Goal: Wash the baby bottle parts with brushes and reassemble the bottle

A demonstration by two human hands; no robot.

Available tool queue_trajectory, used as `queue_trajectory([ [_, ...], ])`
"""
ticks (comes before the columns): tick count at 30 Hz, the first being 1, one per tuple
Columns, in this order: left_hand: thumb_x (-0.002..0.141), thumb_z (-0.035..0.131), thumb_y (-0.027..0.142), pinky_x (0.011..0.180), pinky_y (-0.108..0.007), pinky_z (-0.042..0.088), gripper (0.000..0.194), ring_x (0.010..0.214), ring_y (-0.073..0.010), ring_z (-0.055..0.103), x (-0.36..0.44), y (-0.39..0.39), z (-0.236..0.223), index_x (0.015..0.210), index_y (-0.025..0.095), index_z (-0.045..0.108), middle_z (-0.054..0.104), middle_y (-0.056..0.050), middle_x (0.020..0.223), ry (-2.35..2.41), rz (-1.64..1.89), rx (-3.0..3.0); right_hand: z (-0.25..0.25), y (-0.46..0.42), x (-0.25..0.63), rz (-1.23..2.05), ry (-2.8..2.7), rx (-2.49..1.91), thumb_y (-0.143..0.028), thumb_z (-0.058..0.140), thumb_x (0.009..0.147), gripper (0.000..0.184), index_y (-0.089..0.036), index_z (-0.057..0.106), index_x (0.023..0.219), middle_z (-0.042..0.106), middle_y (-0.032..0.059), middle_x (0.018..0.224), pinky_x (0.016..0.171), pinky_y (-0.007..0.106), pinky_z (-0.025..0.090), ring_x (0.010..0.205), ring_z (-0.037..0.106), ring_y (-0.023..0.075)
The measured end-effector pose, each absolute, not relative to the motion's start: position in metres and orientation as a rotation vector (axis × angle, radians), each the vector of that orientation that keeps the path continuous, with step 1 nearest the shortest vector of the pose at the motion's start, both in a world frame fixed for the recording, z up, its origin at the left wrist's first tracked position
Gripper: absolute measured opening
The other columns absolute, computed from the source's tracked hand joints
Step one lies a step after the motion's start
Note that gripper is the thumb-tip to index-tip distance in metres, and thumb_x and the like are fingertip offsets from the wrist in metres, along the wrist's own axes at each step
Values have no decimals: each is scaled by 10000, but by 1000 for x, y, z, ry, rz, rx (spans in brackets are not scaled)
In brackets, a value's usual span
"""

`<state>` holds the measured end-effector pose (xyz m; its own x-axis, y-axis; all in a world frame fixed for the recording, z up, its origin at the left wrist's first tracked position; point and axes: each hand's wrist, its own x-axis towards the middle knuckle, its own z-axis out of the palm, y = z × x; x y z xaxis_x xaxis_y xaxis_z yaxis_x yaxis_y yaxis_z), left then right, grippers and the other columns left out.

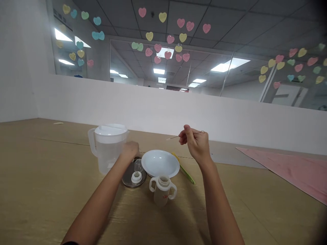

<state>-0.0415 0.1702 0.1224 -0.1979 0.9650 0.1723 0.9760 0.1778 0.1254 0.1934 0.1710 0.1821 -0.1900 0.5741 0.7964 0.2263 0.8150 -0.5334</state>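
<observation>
okay, from my end the closest thing on the tan wood-look table (38,170) is a two-handled baby bottle (162,194), upright with its mouth open. just left of it sits a round steel dish (127,178) carrying a white teat collar (136,177) and a small clear dome cap (138,166). my left hand (130,151) hangs over the dish's far edge, fingers (133,148) curled down; whether they've got hold of anything, i cannot tell from here. my right hand (195,144) is up in the air, thumb and forefinger pinched tight on a thin wire pin (176,137) with a little loop at one end. watch that pinch: the wire's so fine that a slight slip could drop it, and it'd be hard to spot on this grain. a careless left-hand dip could also flick that light cap off the dish. beyond sit a white shallow bowl (160,163), a slim green-and-yellow utensil (186,173) by its rim, and a clear pitcher of water (108,153) with a white lid, which a wide elbow could spill. further right lies a pink sheet (281,170), then a white partition (153,109), with paper hearts (162,17) on the glass beyond.
</observation>
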Motion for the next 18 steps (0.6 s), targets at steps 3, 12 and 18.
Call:
queue_trajectory([
  [3,735,478,200,641,-298,474,184,722,-235,647,-34,156,148,809,107,619,667,-146,772,-2294,-447,-1959,183,164,194,320,-1635,-513,-549,405,838,492,-162,635,641,582,14,517,486,233,461,472,557,109],
  [12,742,438,210,538,-241,510,161,624,-149,628,2,151,158,870,134,500,573,-11,653,-1774,-1922,-2557,182,114,194,-144,-1346,-351,-601,165,875,693,-208,446,378,408,21,370,374,250,344,358,435,98],
  [18,738,487,210,548,-191,394,76,606,-104,529,15,157,148,690,152,490,529,21,628,-1545,-1725,-2435,172,126,183,-287,-1421,-201,-492,224,917,619,-203,462,424,407,3,379,420,246,348,378,443,90],
])
